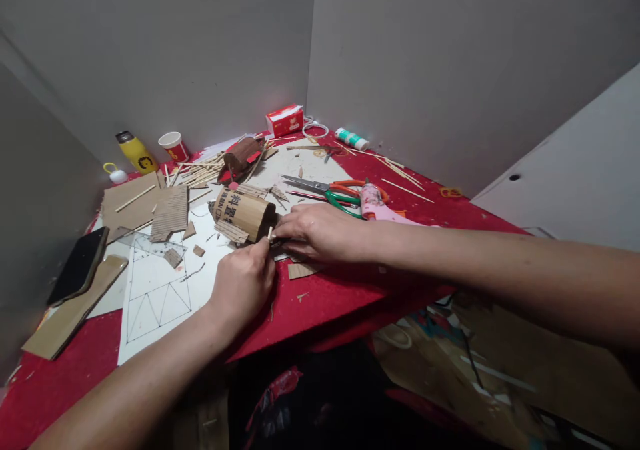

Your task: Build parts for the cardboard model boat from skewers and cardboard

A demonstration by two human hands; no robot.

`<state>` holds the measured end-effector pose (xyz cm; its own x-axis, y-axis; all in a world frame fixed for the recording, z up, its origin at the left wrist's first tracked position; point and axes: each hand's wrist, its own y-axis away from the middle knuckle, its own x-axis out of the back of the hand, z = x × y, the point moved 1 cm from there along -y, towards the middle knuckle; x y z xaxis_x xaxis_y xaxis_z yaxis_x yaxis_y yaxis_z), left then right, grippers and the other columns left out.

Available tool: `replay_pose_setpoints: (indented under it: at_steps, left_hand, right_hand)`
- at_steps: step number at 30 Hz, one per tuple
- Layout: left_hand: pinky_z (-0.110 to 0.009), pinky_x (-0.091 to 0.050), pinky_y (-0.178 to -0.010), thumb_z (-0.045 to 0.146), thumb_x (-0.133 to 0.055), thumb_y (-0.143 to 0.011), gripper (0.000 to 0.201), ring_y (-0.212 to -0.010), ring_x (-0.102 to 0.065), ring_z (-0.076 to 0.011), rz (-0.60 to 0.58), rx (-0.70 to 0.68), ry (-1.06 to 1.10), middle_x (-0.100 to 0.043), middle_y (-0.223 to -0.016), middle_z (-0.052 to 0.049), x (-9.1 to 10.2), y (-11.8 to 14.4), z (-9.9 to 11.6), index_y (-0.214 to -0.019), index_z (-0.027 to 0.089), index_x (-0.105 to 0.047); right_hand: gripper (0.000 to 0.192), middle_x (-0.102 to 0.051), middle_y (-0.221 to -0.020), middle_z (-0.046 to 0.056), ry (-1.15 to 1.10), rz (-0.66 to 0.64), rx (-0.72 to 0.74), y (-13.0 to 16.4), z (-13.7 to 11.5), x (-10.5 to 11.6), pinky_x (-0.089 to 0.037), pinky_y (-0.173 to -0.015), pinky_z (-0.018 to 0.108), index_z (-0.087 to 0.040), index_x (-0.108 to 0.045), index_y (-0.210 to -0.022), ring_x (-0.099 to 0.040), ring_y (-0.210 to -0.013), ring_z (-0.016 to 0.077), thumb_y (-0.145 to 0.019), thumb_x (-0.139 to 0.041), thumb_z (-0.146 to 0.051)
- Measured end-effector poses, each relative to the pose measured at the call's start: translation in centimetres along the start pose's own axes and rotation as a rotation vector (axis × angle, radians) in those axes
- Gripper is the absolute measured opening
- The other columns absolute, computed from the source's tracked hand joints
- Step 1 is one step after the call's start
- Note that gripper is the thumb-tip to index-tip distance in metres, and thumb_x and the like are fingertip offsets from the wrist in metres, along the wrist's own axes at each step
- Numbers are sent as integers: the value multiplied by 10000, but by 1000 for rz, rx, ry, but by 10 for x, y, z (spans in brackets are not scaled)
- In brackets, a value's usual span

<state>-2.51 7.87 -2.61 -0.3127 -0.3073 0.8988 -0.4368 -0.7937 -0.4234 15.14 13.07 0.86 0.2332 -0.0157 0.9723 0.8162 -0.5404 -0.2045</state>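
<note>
My left hand [246, 273] is closed, its fingertips pinched together at the open end of a curved cardboard model [249, 215] with dark printed characters. The pale tip of a short wooden stick [271, 232] pokes up at those fingertips. From the other side my right hand [320, 232] meets the left, its fingers bent and pressed together. What the right fingers hold, if anything, is hidden. Beneath that hand lies a flat cardboard strip [303, 271]. Just beyond are scissors [345, 197] with green and orange handles and a pink glue gun [373, 203].
Left on the red table [75, 383] lie a phone [80, 263], cardboard sheets [131, 203] and a drawing [160, 310] under scraps. Behind stand a yellow bottle [136, 152], a paper cup [173, 147], thin sticks [203, 170], a brown roofed model [243, 157] and a tissue pack [285, 121].
</note>
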Motion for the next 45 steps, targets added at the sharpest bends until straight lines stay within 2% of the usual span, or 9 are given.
replay_pose_setpoints:
  at_steps: [7,11,14,17,20,26,32,37,45]
  left_hand:
    - [-318,-516,-594,164,-495,-873,193,-658,-698,-237,-6,1,-9,-744,-772,-108,-1,-1,-1,-963,136,-663]
    - [-322,-524,-614,165,-492,-865,195,-673,-701,-233,-3,19,14,-747,-786,-104,-1,-1,-1,-960,142,-661]
    - [-322,-526,-630,170,-503,-854,196,-692,-702,-226,-7,36,37,-751,-814,-98,0,-1,-1,-973,150,-658]
    - [-314,-516,-631,173,-496,-859,200,-688,-697,-217,-16,55,63,-748,-811,-91,1,-2,1,-975,152,-658]
    - [-305,-497,-604,191,-494,-868,190,-654,-684,-213,-30,77,82,-736,-761,-78,3,-2,3,-956,152,-658]
    - [-303,-487,-589,208,-487,-888,174,-645,-682,-219,-58,96,118,-738,-768,-86,1,-2,1,-921,150,-648]
    - [-298,-510,-619,176,-470,-907,183,-664,-694,-211,-65,98,164,-745,-791,-97,-3,-1,-3,-952,152,-646]
    - [-287,-524,-643,170,-481,-911,176,-685,-698,-196,-61,102,193,-746,-800,-85,-4,-1,-3,-968,169,-647]
    - [-333,-519,-636,182,-426,-937,229,-689,-700,-240,-93,109,223,-745,-799,-125,-6,-1,-4,-946,128,-649]
  right_hand:
    - [180,-731,-965,113,-152,-3,-35,1,4,5,-461,-758,296,-135,-720,-989,-658,-883,217,-859,-609,-193]
    - [200,-738,-946,107,-223,98,-56,4,13,7,-490,-745,296,-128,-704,-1013,-676,-835,204,-855,-619,-216]
    - [272,-738,-1028,113,-223,159,-17,3,20,5,-502,-778,299,-131,-677,-1120,-684,-892,201,-867,-606,-199]
    - [300,-737,-1062,120,-238,101,35,-2,23,5,-507,-797,291,-119,-668,-1169,-691,-914,194,-889,-588,-190]
    - [263,-746,-1050,103,-260,2,47,-7,23,11,-501,-774,268,-137,-697,-1129,-698,-889,180,-896,-583,-180]
    - [202,-767,-899,25,-234,-153,94,-20,22,22,-453,-648,217,-201,-745,-1004,-663,-702,124,-886,-584,-169]
    - [180,-756,-842,8,-172,-203,187,-29,24,22,-413,-602,210,-205,-761,-921,-610,-652,109,-858,-606,-142]
    - [179,-747,-821,-8,-165,-200,181,-31,25,20,-409,-594,213,-227,-766,-910,-608,-648,110,-850,-609,-163]
    - [204,-735,-794,-2,-88,-225,184,-31,23,22,-386,-568,215,-233,-768,-864,-597,-633,114,-807,-615,-111]
